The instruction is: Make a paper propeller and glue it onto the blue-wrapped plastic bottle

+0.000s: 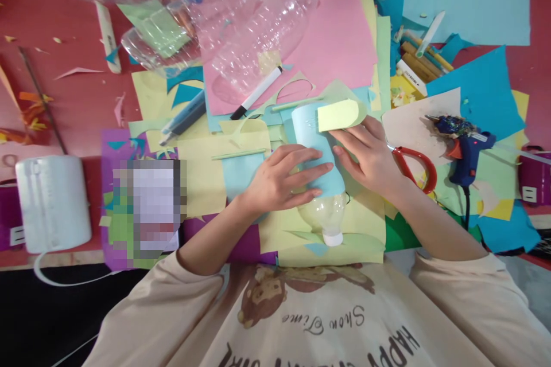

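Note:
A clear plastic bottle (329,212) with light blue paper (310,129) around its body lies in front of me, its white cap (333,238) toward me. My left hand (290,179) grips the bottle from the left, fingers spread across the blue paper. On the other side, my right hand (365,155) pinches a pale yellow paper piece (339,115) with a rounded end against the bottle's far part. The right thumb rests near the blue paper. Parts of the fingers under the yellow piece are hidden.
Red scissors (415,169) and a blue glue gun (467,155) lie at the right. Several clear bottles (267,40) lie at the back. A marker (257,93), a phone (155,206) and a white case (54,203) are left. Paper sheets and scraps cover the red table.

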The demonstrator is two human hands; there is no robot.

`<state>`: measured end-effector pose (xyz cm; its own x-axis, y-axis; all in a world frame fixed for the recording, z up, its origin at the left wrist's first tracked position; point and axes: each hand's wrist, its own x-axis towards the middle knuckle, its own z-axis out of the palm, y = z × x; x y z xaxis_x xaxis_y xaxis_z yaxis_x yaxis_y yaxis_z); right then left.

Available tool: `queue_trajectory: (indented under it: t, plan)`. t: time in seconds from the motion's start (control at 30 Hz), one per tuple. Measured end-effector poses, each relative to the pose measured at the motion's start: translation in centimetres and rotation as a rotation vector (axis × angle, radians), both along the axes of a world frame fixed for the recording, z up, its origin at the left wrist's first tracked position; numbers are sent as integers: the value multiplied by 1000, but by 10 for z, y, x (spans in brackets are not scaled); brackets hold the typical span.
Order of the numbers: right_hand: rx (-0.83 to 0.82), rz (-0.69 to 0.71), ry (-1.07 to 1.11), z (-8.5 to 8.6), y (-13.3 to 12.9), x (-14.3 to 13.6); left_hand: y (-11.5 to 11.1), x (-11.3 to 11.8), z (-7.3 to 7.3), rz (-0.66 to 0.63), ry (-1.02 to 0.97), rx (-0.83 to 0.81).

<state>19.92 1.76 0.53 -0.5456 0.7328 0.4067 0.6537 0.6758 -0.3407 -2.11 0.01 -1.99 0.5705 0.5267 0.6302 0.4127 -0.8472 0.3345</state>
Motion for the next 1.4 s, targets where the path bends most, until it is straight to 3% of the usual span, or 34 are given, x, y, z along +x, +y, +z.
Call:
queue_trajectory:
  t: [0.1, 0.3, 0.43, 0.67, 0.97, 1.17, 1.3, 1.4]
  plan:
    - [15, 15, 56, 0, 1, 1, 0, 0, -1, -5, 1, -3]
    - [-13, -64, 435, -2, -1, 7, -1, 0, -1, 1, 3, -11]
    - [-10, -68, 453, -3, -3, 7, 0, 0, -1, -5, 1, -5]
    - [-189, -79, 487, -3, -5, 6, 0, 0, -1, -15, -1, -5]
    - [-174, 10, 229, 9, -1, -5, 0, 0, 0, 1, 5, -1]
    - [-256, 28, 38, 9, -3, -10, -1, 0, -1, 15, 12, 15]
    - [-250, 35, -1, 9, -3, -9, -1, 0, -1, 25, 1, 21]
    - [-158, 46, 59, 6, -3, -6, 0, 0, 3, 119, -71, 38]
